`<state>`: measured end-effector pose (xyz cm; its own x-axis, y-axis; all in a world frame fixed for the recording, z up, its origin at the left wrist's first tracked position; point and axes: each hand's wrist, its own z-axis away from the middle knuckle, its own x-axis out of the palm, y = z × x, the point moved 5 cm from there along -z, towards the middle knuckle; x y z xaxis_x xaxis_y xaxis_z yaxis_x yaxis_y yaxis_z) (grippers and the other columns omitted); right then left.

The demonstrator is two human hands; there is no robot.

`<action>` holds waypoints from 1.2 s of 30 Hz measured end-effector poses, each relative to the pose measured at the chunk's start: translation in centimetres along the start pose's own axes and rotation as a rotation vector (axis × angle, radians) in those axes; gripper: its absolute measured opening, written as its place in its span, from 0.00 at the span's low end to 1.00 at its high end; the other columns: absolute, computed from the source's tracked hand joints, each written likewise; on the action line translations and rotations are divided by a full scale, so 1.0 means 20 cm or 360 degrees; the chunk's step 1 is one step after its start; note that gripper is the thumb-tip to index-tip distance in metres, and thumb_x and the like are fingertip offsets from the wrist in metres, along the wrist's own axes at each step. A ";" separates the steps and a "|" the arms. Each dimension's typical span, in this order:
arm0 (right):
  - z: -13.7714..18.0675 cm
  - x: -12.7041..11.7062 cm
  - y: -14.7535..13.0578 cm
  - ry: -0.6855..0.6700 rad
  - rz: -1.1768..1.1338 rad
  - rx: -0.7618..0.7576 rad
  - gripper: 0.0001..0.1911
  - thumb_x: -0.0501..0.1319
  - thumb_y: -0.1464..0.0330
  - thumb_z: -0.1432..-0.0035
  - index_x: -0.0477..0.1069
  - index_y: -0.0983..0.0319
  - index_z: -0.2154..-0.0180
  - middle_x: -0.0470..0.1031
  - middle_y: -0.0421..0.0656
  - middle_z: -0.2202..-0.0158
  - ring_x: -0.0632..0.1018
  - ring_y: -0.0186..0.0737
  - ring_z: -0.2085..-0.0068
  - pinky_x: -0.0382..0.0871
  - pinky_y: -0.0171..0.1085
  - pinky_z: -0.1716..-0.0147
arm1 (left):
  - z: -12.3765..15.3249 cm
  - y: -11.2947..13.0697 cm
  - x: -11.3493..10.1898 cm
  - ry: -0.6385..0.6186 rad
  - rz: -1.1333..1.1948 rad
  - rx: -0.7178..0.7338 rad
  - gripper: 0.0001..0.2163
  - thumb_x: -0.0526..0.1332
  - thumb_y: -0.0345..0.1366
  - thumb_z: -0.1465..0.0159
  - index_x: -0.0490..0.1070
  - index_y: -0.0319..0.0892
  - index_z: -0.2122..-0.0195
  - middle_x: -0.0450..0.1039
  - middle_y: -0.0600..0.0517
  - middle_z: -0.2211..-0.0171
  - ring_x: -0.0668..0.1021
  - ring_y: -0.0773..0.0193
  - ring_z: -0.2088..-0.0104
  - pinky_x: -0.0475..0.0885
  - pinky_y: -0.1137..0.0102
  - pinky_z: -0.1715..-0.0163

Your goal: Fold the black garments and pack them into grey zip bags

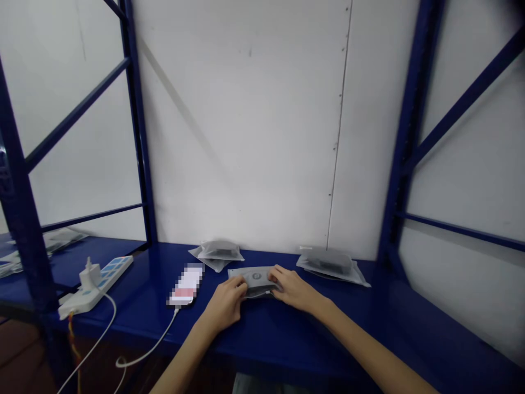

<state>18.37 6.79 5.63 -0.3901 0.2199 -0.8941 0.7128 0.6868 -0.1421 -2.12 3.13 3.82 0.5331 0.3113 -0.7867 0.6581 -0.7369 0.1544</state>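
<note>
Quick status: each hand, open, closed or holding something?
Left hand: closed, fingers curled, holding the frosted bag at its left end.
Right hand: closed, fingers bent, holding that bag's right end.

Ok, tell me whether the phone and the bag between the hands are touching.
Apart. The head view plainly shows a strip of blue shelf between the phone and the bag.
</note>
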 end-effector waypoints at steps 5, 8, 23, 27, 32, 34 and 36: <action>-0.03 0.04 -0.01 -0.0043 0.0420 0.0092 0.09 0.61 0.73 0.37 0.68 0.60 0.54 0.74 0.47 0.53 0.79 0.43 0.63 0.67 0.37 0.65 | 0.00 0.01 0.01 -0.0015 -0.0093 0.0006 0.11 0.54 0.19 0.39 0.67 0.43 0.66 0.71 0.48 0.59 0.75 0.60 0.60 0.67 0.68 0.63; -0.02 0.04 0.00 0.0024 0.0403 0.0130 0.06 0.60 0.69 0.35 0.69 0.60 0.55 0.75 0.46 0.55 0.80 0.44 0.62 0.67 0.38 0.65 | 0.00 0.01 0.00 -0.0006 -0.0147 -0.0021 0.11 0.54 0.19 0.40 0.67 0.43 0.65 0.71 0.48 0.57 0.75 0.59 0.58 0.69 0.67 0.61; 0.12 0.00 -0.09 0.0102 0.0312 -0.0460 0.21 0.58 0.62 0.30 0.68 0.59 0.38 0.75 0.53 0.42 0.77 0.54 0.44 0.73 0.50 0.46 | 0.00 0.04 -0.01 -0.0039 -0.0342 0.0036 0.16 0.54 0.19 0.42 0.66 0.44 0.57 0.69 0.45 0.50 0.74 0.54 0.54 0.73 0.62 0.56; 0.12 0.03 -0.13 0.0195 0.0424 -0.0630 0.14 0.54 0.67 0.28 0.76 0.59 0.49 0.77 0.53 0.46 0.77 0.54 0.44 0.75 0.51 0.50 | -0.01 0.04 -0.01 -0.0010 -0.0302 0.0085 0.15 0.53 0.19 0.40 0.66 0.45 0.57 0.69 0.47 0.50 0.74 0.56 0.54 0.73 0.64 0.56; 0.08 0.08 -0.15 0.0328 0.0587 -0.0811 0.16 0.50 0.75 0.28 0.76 0.64 0.51 0.80 0.52 0.50 0.78 0.52 0.45 0.76 0.47 0.52 | -0.01 0.00 0.01 0.0015 -0.0415 -0.0036 0.16 0.53 0.17 0.43 0.66 0.45 0.60 0.72 0.47 0.55 0.75 0.56 0.57 0.72 0.65 0.60; 0.09 0.08 -0.14 0.0380 0.0654 -0.0838 0.16 0.50 0.76 0.29 0.76 0.66 0.51 0.80 0.53 0.51 0.78 0.51 0.46 0.76 0.47 0.53 | 0.00 -0.03 0.01 0.0053 -0.0505 -0.0141 0.17 0.53 0.16 0.46 0.66 0.44 0.62 0.72 0.47 0.57 0.75 0.55 0.58 0.71 0.65 0.62; 0.10 0.06 -0.11 0.0439 0.0702 -0.0850 0.16 0.51 0.77 0.29 0.75 0.67 0.51 0.81 0.53 0.51 0.79 0.51 0.47 0.76 0.47 0.54 | 0.00 -0.05 -0.01 0.0135 -0.0587 -0.0273 0.17 0.53 0.16 0.48 0.66 0.43 0.63 0.73 0.46 0.58 0.75 0.54 0.58 0.70 0.64 0.63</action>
<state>17.57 4.16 3.93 -0.3153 0.6706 -0.6715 0.4842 0.7222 0.4940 -2.95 3.86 3.71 0.2824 0.5892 -0.7570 0.8883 -0.4585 -0.0255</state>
